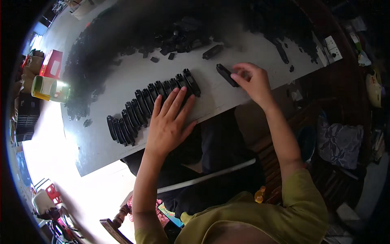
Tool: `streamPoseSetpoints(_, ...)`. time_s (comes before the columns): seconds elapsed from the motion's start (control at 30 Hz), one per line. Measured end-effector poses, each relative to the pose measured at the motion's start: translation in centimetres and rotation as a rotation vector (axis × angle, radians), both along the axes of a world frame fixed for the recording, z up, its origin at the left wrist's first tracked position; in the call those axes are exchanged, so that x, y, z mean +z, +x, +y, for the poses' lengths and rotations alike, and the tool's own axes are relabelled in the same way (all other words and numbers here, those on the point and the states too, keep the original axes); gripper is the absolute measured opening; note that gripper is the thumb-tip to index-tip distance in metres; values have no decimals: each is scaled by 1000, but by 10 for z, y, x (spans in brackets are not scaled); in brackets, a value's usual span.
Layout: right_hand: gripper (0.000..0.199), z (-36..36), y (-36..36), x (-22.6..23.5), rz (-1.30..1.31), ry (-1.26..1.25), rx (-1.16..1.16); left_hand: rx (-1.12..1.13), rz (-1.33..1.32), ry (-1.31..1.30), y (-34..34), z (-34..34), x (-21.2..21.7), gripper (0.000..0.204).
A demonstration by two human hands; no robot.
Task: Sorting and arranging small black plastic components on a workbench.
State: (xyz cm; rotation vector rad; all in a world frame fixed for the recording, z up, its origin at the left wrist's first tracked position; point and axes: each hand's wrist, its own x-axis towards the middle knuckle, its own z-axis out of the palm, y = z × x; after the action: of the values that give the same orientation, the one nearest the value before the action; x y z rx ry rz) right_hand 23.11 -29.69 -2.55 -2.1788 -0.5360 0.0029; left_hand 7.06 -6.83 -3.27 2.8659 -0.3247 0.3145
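No text, label, brand, number or sign can be read; on the red box (pixel 48 64), a pale patch (pixel 57 68) is shown without legible marking.

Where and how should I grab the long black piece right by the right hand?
Probably pinch the long black piece across its middle, from the right. It's narrow and lies slanted, so a pinch on its two long sides should work. It sits apart from the row of black pieces, and the right hand is at its right side.
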Motion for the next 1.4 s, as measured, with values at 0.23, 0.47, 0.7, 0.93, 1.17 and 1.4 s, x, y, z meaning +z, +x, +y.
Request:
streamPoseSetpoints(0.23, 20, 32, -11, -8, -23, -7, 52, -3, 15, 1, 1, 0, 3, 64)
streamPoseSetpoints(0.47, 20, 68, -22, -11, 4, 36, 79, -12, 34, -43, 0, 1, 2, 66)
streamPoseSetpoints(0.7, 27, 54, 29, -6, -468, -303, 77, -7, 34, -38, 0, 1, 2, 66)
streamPoseSetpoints(0.93, 29, 43, 44, -1, -619, -425, 344, -15, 30, -53, 1, 1, 2, 66)
streamPoseSetpoints(1.17, 18, 37, 61, 26, -368, -492, 514, -12, 30, -36, 0, 1, 2, 66)
streamPoseSetpoints(1.4, 22, 44, 50, 31, -291, -373, 232, -13, 32, -57, 0, 2, 2, 66)
